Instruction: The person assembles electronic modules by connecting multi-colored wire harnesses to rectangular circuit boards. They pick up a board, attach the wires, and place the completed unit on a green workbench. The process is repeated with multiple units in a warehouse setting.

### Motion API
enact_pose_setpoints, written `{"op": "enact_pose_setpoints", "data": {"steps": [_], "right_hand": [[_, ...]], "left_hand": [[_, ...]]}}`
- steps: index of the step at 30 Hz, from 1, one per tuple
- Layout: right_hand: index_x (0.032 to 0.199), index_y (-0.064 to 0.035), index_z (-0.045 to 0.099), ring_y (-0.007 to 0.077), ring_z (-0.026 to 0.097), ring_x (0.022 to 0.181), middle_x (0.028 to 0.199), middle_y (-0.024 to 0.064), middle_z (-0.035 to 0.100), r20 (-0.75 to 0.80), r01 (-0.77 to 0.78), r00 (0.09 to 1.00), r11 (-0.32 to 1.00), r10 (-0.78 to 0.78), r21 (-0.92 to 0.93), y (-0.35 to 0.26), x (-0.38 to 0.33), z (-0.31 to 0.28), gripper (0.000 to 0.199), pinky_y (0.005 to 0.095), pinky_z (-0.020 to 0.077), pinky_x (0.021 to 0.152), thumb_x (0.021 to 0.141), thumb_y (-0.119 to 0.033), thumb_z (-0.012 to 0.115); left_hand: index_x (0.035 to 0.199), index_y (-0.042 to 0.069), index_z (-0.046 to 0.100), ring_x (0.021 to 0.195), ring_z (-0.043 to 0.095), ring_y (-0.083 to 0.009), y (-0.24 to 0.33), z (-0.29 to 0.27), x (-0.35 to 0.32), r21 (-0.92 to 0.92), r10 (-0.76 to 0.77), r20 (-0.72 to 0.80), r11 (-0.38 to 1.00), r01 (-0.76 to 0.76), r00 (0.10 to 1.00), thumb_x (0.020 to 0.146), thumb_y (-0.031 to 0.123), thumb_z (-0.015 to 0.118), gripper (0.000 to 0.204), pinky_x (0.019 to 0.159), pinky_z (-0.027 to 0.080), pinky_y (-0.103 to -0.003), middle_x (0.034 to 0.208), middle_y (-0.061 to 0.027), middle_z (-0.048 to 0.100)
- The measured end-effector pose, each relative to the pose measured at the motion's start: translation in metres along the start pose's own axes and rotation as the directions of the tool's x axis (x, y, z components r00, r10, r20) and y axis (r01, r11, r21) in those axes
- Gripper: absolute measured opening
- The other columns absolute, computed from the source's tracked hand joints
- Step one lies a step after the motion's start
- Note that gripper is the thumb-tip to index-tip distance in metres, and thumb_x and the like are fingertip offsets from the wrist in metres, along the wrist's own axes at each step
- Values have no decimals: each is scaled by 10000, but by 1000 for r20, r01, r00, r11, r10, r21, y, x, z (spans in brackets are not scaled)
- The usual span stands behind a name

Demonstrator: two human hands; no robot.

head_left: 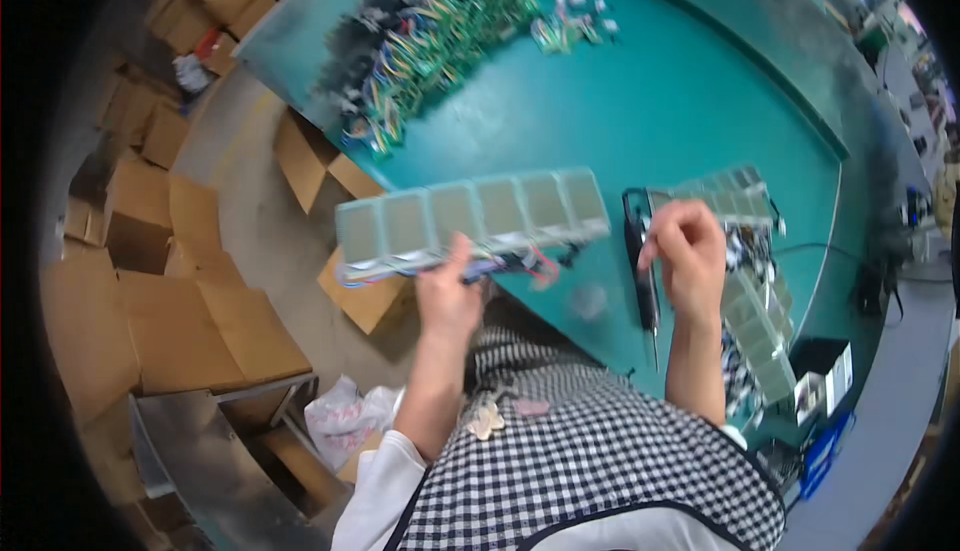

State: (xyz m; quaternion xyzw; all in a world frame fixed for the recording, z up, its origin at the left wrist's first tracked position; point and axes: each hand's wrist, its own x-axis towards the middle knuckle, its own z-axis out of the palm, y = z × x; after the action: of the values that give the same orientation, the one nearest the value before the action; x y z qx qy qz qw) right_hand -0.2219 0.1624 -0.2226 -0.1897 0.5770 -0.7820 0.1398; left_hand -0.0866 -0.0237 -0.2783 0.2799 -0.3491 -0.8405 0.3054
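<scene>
My left hand (450, 296) grips the lower edge of a long translucent plastic piece (455, 219) with a row of several rectangular cells. Coloured wires run along that edge and a red loop hangs near its right end. The piece is held up over the edge of the green table. My right hand (692, 259) is closed, fingers curled in a pinch, beside a black electric screwdriver (641, 266) with a thin bit pointing toward me. Whether the fingertips touch the screwdriver or hold something small is not clear.
A heap of green circuit boards with wires (440, 41) covers the table's far left, with a smaller cluster (572, 23) beside it. More translucent celled pieces (757, 331) lie at the right. A raised rim (760, 61) borders the table. Open cardboard boxes (180, 331) stand at left.
</scene>
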Motion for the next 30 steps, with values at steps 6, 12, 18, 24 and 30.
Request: {"op": "enact_pose_setpoints", "data": {"steps": [6,12,18,24,30], "right_hand": [[753,-28,513,239,551,554,628,91,545,-58,-162,972,469,228,-868,181,-64,-74,205,356,440,531,660,-69,690],[779,-47,537,256,546,632,714,90,548,-92,-32,992,531,-86,-847,112,-42,-42,277,347,437,547,628,-155,742],[1242,-64,446,347,368,1185,1354,174,316,386,472,882,505,-272,-723,33,5,27,592,460,293,968,688,-90,654],[1152,-63,527,322,381,1195,1279,101,447,429,529,845,386,-320,-756,54,0,26,436,508,281,966,725,-76,615],[928,-50,611,300,501,1011,1071,106,560,377,598,787,454,-488,-661,66,-4,20,281,458,368,867,666,-124,679]], "left_hand": [[1087,27,525,874,563,-171,7,-12,9,2,101,12,995,-101,995,826,64,592,271,754,462,-328,1004,-61,570],[1117,11,512,906,545,-150,3,-4,-2,106,95,98,989,-106,991,817,71,604,319,814,427,-297,1036,-59,560],[1101,-21,537,946,534,-147,-12,29,-20,308,7,262,947,-90,965,828,92,585,300,852,407,-284,1052,-70,571],[1094,-20,539,928,543,-142,-16,30,-27,377,-21,240,923,-73,970,832,93,580,288,832,420,-279,1048,-74,575],[1073,-21,549,903,540,-134,-18,28,-26,374,-10,217,924,-74,976,831,102,587,274,817,420,-276,1020,-70,582]]}}
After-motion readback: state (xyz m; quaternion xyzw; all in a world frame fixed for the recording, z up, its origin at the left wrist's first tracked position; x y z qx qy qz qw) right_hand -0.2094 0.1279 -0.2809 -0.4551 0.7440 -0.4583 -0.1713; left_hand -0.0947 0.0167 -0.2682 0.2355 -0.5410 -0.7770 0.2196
